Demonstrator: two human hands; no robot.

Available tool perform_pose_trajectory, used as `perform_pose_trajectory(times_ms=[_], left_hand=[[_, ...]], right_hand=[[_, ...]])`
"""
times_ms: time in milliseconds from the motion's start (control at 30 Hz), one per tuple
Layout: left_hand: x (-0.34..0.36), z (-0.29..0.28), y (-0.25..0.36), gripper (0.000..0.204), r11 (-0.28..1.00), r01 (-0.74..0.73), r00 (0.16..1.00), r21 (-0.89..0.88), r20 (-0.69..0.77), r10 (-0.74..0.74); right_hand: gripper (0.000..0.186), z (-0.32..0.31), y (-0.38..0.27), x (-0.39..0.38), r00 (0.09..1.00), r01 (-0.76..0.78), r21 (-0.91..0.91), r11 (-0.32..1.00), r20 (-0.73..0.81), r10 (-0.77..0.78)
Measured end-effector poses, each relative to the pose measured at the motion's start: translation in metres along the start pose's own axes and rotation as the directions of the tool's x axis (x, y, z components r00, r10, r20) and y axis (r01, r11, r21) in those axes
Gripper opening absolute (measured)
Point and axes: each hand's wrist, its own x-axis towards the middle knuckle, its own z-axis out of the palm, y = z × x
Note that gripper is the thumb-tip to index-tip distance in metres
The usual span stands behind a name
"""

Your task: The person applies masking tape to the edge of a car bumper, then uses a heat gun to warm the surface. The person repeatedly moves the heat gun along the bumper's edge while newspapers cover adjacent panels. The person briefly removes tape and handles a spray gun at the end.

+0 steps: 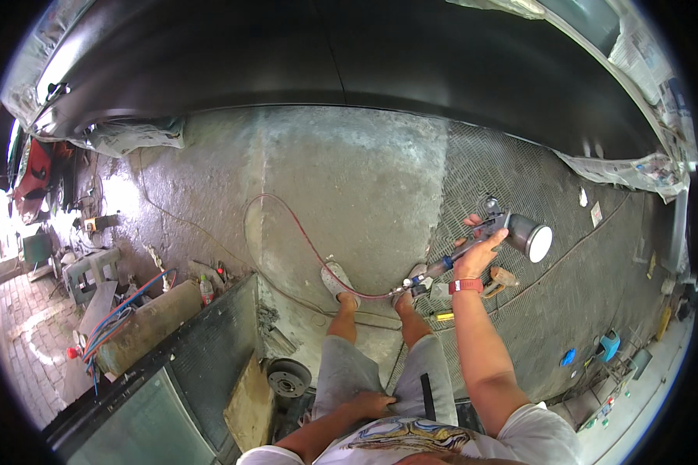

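My right hand (482,254), with a red band (465,286) at its wrist, is closed around a spray gun (486,226). The gun's dark cup with a white round end (539,243) sticks out to the right. From the handle's lower end, by a blue fitting, a thin red hose (310,240) loops left across the floor. My left hand (374,404) rests on my grey shorts at the lap, its fingers lying against the cloth and holding nothing that I can see. Beyond both hands stretches a glossy black vehicle panel (349,62), apart from the gun.
Plastic masking sheets (636,172) hang at the panel's edges. A dark-framed glass panel (143,418), a brake disc (289,377) and a rusty cylinder (151,325) are at lower left. A thin cable (202,232) crosses the floor. Near my right wrist lies a wooden-coloured tool (503,277).
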Motion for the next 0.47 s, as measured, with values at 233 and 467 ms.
perform_pose_trajectory(times_ms=[233,467], left_hand=[[-0.022,0.002,0.051,0.067,0.832,0.069,0.995,-0.55,0.1,-0.016],[-0.015,0.007,-0.013,0.067,-0.147,0.04,0.997,-0.988,0.048,-0.053]], right_hand=[[0.078,-0.024,-0.012,0.045,0.993,0.03,-0.031,0.999,0.115,-0.026],[0.08,-0.003,0.027,0.065,0.937,0.014,-0.033,0.999,0.348,-0.002]])
